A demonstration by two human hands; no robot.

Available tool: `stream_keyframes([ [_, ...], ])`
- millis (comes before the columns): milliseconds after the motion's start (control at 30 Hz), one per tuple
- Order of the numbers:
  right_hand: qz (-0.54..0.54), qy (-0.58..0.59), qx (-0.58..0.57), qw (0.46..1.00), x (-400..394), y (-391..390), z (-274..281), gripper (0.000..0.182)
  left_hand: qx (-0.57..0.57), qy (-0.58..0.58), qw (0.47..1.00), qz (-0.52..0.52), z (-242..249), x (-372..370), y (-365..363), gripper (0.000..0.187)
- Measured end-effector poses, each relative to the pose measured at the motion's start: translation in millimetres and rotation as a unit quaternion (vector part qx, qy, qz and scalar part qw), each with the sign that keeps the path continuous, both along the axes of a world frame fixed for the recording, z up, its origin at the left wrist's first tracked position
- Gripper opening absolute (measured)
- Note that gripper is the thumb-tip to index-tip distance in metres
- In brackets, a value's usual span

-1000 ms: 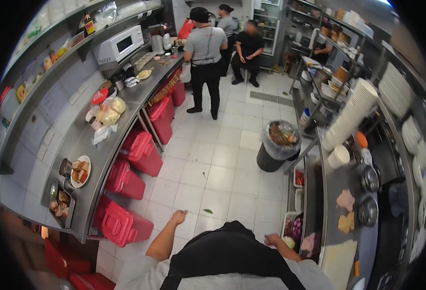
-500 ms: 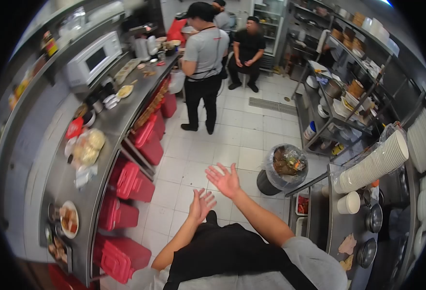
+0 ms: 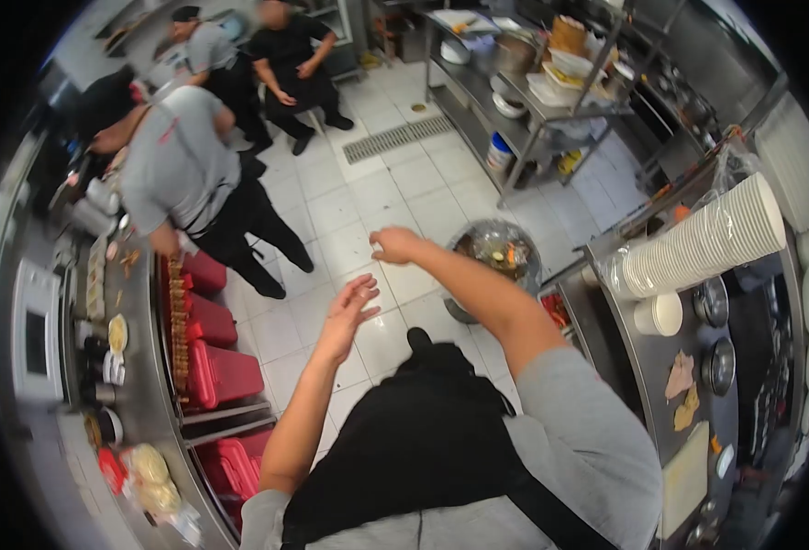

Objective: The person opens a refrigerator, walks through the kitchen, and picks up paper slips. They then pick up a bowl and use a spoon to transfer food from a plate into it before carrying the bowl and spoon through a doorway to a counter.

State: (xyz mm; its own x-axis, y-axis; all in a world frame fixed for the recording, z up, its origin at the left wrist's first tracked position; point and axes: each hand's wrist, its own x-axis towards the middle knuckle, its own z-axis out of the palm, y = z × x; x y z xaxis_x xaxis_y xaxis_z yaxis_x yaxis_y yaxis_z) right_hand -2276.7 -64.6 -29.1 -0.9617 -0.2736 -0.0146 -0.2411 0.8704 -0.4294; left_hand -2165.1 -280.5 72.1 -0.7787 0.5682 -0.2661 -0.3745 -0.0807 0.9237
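Both hands empty, fingers spread: left hand (image 3: 348, 312) mid-air over floor tiles, right hand (image 3: 395, 245) at 9 o'clock of lined trash bin (image 3: 496, 252). No legible labels.

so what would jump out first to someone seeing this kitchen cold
Two bare hands raised empty over the white tiled floor: the left hand open, the right hand farther out, above a lined round waste bin. At right lies a long wrapped stack of white bowls; at left, red lidded plastic tubs under the steel counter.

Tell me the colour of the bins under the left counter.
Red bins, clearest in the head view.
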Motion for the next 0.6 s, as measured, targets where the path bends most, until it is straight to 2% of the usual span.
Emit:
stream_keyframes([
  [33,0.045,-0.026,0.148,0.988,-17.8,10.4,8.5,0.028,0.009,0.015,1.0,-0.017,9.4,-11.9,2.4,0.05],
  [67,0.045,-0.034,0.142,0.988,-27.2,9.4,2.5,0.028,0.018,0.033,0.999,-0.026,13.9,-23.9,4.7,0.049],
  [133,0.061,-0.055,0.388,0.918,-81.3,12.3,17.2,0.033,-0.009,0.135,0.99,-0.038,23.3,-44.6,8.7,0.048],
  [167,0.089,-0.081,0.444,0.888,-106.3,8.0,24.2,0.039,-0.014,0.185,0.982,-0.045,34.6,-59.1,14.0,0.05],
  [233,0.096,-0.068,0.458,0.881,-146.8,-8.5,21.4,0.04,-0.029,0.214,0.976,-0.034,59.4,-71.1,17.7,0.051],
  [300,0.102,-0.053,0.48,0.87,-183.4,-20.0,16.6,0.042,-0.065,0.358,0.93,-0.052,87.6,-98.5,29.5,0.056],
  [333,0.105,-0.056,0.503,0.856,-199.9,-27.4,13.4,0.044,-0.068,0.357,0.931,-0.042,95.1,-111.7,34.9,0.056],
  [400,0.113,-0.053,0.523,0.843,-234.4,-42.3,6.6,0.046,-0.094,0.474,0.871,-0.092,105.0,-141.5,42.5,0.061],
  [433,0.111,-0.054,0.55,0.826,-251.0,-47.0,5.5,0.051,-0.097,0.475,0.87,-0.086,109.5,-158.4,47.0,0.061],
  [467,0.109,-0.058,0.576,0.808,-264.3,-52.2,2.2,0.056,-0.07,0.503,0.852,-0.131,113.1,-174.4,51.1,0.064],
  [500,0.115,-0.059,0.575,0.808,-274.0,-57.3,1.2,0.056,-0.041,0.525,0.832,-0.175,114.5,-189.0,53.5,0.067],
  [600,0.132,-0.052,0.61,0.779,-310.4,-58.6,11.1,0.051,0.006,0.521,0.834,-0.182,108.0,-242.9,63.2,0.071],
])
